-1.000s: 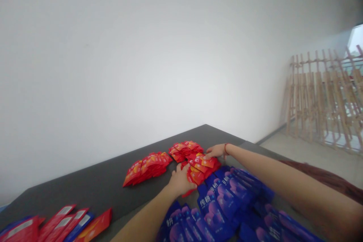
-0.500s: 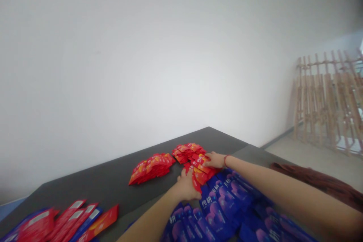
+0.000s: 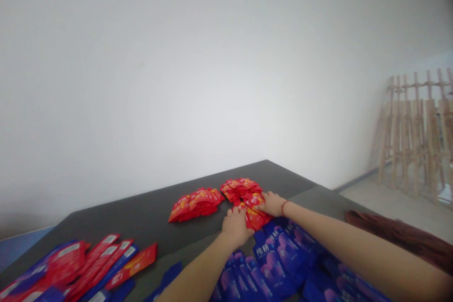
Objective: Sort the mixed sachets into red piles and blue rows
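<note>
My left hand (image 3: pixel 236 226) and my right hand (image 3: pixel 273 205), which has a red band at the wrist, press on opposite sides of a small pile of red and orange packets (image 3: pixel 255 214). Fingers of both hands curl onto the packets' edges, and part of the pile is hidden behind them. Just beyond, touching or nearly touching this pile, a fanned heap of red packets (image 3: pixel 241 187) lies on the table. Left of it is another overlapping heap of red packets (image 3: pixel 196 204). Nearer to me, many blue packets with purple pictures (image 3: pixel 274 257) spread beneath my forearms.
Mixed red and blue packets (image 3: pixel 95 269) lie loosely at the table's left front. The dark grey table (image 3: pixel 141 212) stands by a white wall (image 3: pixel 212 80). Brown cloth (image 3: pixel 396 233) rests at the right edge. Wooden frames (image 3: pixel 417 137) lean at the far right.
My view has turned slightly left, so everything sits further right in the picture. Both hands stay on the red pile; its packets look a little more gathered between them.
</note>
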`<state>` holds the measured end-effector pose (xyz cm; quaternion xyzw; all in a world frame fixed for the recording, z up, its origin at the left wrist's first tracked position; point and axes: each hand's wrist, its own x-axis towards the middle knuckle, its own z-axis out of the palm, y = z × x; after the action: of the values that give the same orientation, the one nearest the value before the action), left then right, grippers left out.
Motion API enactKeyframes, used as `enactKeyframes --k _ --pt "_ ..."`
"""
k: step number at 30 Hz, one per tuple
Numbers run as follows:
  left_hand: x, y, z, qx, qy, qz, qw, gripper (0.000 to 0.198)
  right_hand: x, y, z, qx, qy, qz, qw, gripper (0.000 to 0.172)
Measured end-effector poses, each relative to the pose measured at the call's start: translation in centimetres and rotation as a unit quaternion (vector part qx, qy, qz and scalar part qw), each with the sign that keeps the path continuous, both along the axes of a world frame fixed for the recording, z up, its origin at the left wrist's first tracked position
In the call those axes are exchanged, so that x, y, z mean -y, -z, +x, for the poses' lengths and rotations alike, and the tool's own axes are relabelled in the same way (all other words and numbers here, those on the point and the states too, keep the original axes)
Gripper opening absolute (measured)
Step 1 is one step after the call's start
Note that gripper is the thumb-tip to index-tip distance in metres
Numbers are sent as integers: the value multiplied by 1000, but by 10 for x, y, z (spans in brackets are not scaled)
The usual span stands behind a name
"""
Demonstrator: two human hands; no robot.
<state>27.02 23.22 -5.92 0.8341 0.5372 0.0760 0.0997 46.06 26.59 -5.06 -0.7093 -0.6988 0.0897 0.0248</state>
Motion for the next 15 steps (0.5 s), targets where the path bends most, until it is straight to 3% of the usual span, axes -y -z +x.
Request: enactKeyframes --k 2,5,10,15 --pt "1 1 -1 7 1 7 1000 79 1 2 -1 0 5 15 1000 79" --pt "0 2 -4 20 0 14 1000 77 3 4 -1 -4 -19 32 999 69" --pt "-7 -1 0 46 0 27 999 49 4 3 -3 3 -47 47 998 52" --pt "-11 -3 6 66 41 42 996 32 7 6 -9 15 -37 65 997 54"
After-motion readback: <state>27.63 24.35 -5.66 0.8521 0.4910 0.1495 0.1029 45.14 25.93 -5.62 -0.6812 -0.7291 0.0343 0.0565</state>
